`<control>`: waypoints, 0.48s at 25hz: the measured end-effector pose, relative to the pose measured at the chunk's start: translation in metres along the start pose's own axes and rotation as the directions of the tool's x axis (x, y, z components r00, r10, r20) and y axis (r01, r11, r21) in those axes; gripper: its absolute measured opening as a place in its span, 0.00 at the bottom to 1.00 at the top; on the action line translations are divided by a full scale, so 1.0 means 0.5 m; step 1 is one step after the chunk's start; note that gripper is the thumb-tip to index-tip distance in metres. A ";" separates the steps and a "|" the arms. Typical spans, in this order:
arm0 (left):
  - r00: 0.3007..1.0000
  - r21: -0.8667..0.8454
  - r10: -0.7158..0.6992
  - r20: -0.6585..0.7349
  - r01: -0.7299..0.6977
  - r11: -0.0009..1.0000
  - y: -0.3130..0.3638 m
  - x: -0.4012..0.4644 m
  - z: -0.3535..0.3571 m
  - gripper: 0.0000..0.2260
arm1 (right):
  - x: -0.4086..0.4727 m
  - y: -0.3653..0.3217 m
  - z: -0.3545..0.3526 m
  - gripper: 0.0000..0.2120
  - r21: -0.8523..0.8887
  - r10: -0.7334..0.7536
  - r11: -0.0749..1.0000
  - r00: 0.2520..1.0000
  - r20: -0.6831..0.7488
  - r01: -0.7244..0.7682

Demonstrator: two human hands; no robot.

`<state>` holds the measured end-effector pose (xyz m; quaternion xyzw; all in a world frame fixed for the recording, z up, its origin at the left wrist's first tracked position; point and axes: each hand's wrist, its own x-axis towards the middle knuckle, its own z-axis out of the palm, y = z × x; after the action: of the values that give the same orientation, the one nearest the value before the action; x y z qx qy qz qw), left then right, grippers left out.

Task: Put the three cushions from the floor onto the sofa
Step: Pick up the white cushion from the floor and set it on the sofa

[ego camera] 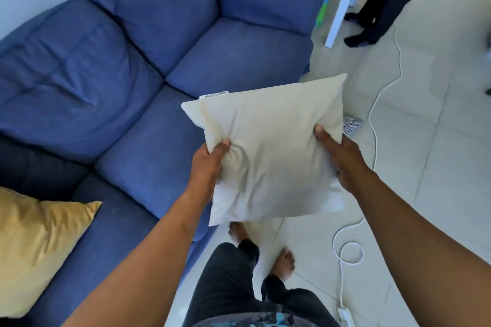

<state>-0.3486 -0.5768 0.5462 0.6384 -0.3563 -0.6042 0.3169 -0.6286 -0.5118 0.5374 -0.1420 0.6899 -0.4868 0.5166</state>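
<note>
While one yellow cushion (39, 244) lies on the sofa (148, 66), the left hand (208, 164) and right hand (342, 159) clamp a beige cushion (271, 146) above the seat's edge; a patterned third (351, 125) seems left on the floor (425, 141).

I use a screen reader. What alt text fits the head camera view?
Both hands, left hand and right hand, hold a beige cushion over the edge of a blue sofa. A yellow cushion already lies on the sofa; a white cable trails across the tiled floor.
</note>
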 end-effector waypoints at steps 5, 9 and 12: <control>0.997 -0.104 -0.006 -0.082 -0.003 0.995 0.030 0.064 -0.075 0.13 | 0.037 -0.063 0.118 0.25 -0.056 -0.022 0.998 0.996 0.087 0.027; 0.989 -0.159 -0.016 -0.149 -0.008 0.987 0.070 0.145 -0.148 0.15 | 0.098 -0.113 0.245 0.18 -0.116 -0.025 0.992 0.993 0.116 0.038; 0.983 -0.210 -0.019 -0.184 -0.020 0.977 0.106 0.208 -0.209 0.14 | 0.150 -0.154 0.354 0.15 -0.144 -0.040 0.987 0.986 0.161 0.064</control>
<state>-0.2465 -0.6956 0.5408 0.6544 -0.2592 -0.5767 0.4147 -0.5333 -0.6945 0.5588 -0.2362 0.6773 -0.4345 0.5447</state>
